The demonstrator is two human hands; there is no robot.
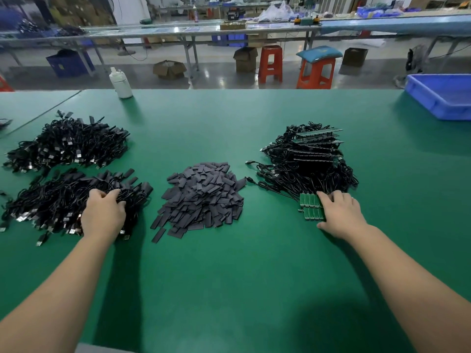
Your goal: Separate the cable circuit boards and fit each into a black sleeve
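A heap of flat black sleeves [201, 197] lies mid-table. To its right sits a tangle of black cables with joined green circuit boards [309, 159]. At that pile's near edge lies a green panel of circuit boards [309, 206], and my right hand [340, 212] rests on it, fingers curled over its right side. On the left, my left hand [104, 212] presses into a pile of sleeved cables [58, 200], fingers bent among the cords. Another pile of sleeved cables [68, 142] lies behind it.
The green table [242, 276] runs toward me. A white bottle [121, 84] stands at the far edge. A blue bin [443, 96] sits at the far right. Orange stools and cardboard boxes stand on the floor beyond.
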